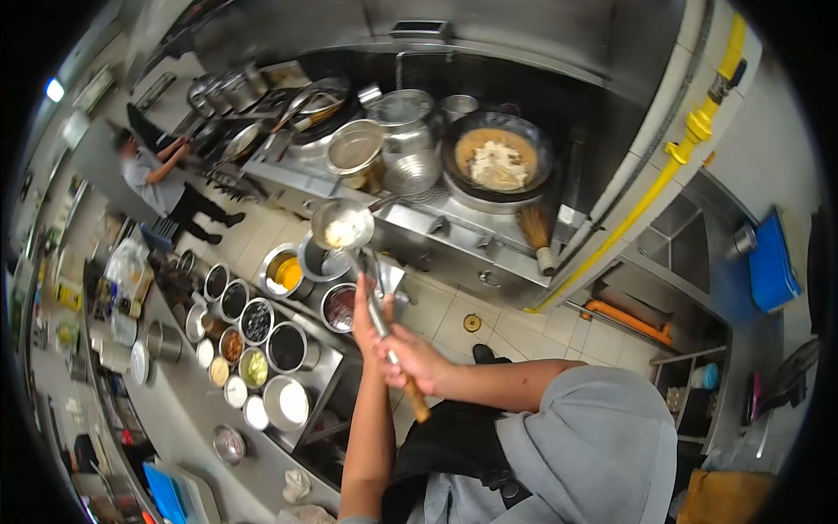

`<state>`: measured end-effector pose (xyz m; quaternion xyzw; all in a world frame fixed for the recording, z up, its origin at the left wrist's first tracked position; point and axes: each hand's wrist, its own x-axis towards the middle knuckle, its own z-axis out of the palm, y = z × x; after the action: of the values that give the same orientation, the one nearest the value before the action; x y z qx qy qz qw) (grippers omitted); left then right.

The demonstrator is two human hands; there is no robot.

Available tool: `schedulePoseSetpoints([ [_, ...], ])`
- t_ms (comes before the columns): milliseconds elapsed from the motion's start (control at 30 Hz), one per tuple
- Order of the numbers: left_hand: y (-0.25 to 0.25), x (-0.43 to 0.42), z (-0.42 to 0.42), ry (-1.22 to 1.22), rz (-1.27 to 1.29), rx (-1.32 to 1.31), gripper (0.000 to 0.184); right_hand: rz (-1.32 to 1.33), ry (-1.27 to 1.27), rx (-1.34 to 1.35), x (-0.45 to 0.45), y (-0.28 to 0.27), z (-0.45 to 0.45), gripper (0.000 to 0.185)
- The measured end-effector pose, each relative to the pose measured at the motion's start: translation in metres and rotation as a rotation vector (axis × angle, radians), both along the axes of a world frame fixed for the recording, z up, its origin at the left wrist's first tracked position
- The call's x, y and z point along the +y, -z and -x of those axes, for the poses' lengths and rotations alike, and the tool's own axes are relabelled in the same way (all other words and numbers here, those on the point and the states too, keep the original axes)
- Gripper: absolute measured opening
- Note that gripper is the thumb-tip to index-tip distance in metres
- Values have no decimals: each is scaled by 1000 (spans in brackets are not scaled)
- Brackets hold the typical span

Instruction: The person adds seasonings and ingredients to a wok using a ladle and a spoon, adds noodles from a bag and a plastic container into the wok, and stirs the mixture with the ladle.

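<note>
Kitchen: a steel counter (194, 403) runs down the left side, a stove (419, 229) stands along the back, and pale floor tiles (454, 321) lie between.
Co-worker: at far left a person (160, 182) in a grey top and dark trousers stands at the stove's far end, arms toward the pans.
Containers: round metal pots cluster along the counter; one pot (284, 273) holds something bright yellow and white, and just right of it a smaller pot (340, 307) holds something dark red.
Ladle: the ladle (378, 320) has a round metal bowl with pale food, a shiny shaft and a brown wooden end; it is in front of the wearer, its bowl appearing by the stove's front edge.
Ladle's line: the long axis slants, bowl up and slightly left, away from the body; wooden end down and right.
Left hand: this hand (363, 319) lies along the shaft, fingers straight; whether they grip, I cannot tell.
Right hand: this hand (417, 361) has its fingers wrapped around the handle.
Wok: farther right, a dark wok (452, 157) holds whitish food in brown liquid.
Brush: a bristle brush (535, 231) stands near the wok.
</note>
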<state>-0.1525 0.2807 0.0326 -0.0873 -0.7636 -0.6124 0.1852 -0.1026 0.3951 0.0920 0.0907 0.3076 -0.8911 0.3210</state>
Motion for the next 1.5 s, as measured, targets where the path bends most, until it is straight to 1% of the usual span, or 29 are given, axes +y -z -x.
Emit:
schedulePoseSetpoints([
  [33, 1, 22, 8, 151, -60, -55, 96, -7, 39, 22, 31, 7, 15, 29],
  [100, 23, 62, 28, 217, 21, -33, 104, -36, 101, 20, 92, 11, 43, 28],
  [167, 43, 86, 28, 265, 103, -258, 97, -339, 177, 86, 156, 24, 76, 26],
  [200, 60, 93, 24, 265, 103, -263, 97, -477, 214, 92, 189, 38, 94, 29],
  [267, 117, 94, 15, 368, 215, -550, 86, -773, 273, 120, 254, 66, 138, 32],
  [333, 210, 78, -6, 307, 262, -582, 76, -1140, 213, 207, 315, 91, 184, 33],
  [400, 214, 64, -34, 220, 342, -816, 73, -1546, 93, 353, 361, 99, 227, 32],
  [433, 230, 52, -49, 147, 379, -841, 72, -1641, 70, 388, 374, 102, 244, 31],
  [533, 312, -10, -95, -62, 388, -1120, 70, -1931, -113, 474, 401, 112, 286, 32],
  [600, 324, -36, -127, -127, 337, -1328, 67, -1969, -64, 356, 396, 110, 292, 34],
  [667, 291, -41, -150, -87, 409, -1394, 63, -2009, -15, 201, 381, 108, 295, 41],
  [700, 292, -45, -153, -79, 408, -1389, 63, -1994, 70, 183, 374, 117, 299, 37],
  [767, 297, -56, -165, -16, 385, -1396, 54, -1853, -234, 108, 365, 120, 323, 27],
  [800, 293, -50, -162, -9, 379, -1398, 54, -1861, -237, 105, 375, 134, 337, 27],
  [867, 273, -44, -156, -70, 181, -1403, 45, -631, 122, -118, 394, 167, 359, 20],
  [900, 281, -46, -153, -66, 181, -1404, 45, -328, 225, -204, 384, 131, 348, 22],
  [967, 295, -51, -140, -34, 84, -1242, 38, 109, 279, -378, 382, 107, 351, 20],
  [1000, 284, -45, -123, -104, 183, -1302, 36, 107, 287, -381, 380, 109, 359, 20],
  [1067, 314, -65, -102, -50, 111, -1221, 35, -182, 148, -206, 373, 120, 373, 17],
  [1100, 310, -69, -88, -40, 141, -1203, 35, -189, 149, -213, 368, 116, 368, 17],
  [1133, 295, -71, -76, -45, 173, -1185, 34, -736, 122, -42, 361, 104, 360, 15],
  [1167, 300, -76, -65, -119, -74, -1254, 33, -1279, 83, 149, 355, 96, 358, 15],
  [1200, 304, -84, -53, -144, -129, -1271, 33, -1539, -2, 187, 358, 90, 357, 21],
  [1233, 306, -92, -46, -169, -184, -1290, 32, -1548, -7, 184, 361, 85, 352, 21],
  [1300, 301, -104, -37, -193, -235, -1304, 32, -1878, 57, 259, 361, 61, 334, 34],
  [1367, 302, -119, -30, -214, -283, -1314, 31, -1948, 155, 279, 368, 64, 323, 35],
  [1433, 317, -142, -31, -30, -7, -1289, 30, -2011, 264, 296, 370, 69, 319, 35],
  [1467, 301, -142, -29, -28, 131, -1328, 27, -2100, 239, 232, 369, 70, 318, 37],
  [1500, 314, -151, -30, -16, 134, -1325, 27, -2186, 213, 162, 369, 72, 316, 40],
])
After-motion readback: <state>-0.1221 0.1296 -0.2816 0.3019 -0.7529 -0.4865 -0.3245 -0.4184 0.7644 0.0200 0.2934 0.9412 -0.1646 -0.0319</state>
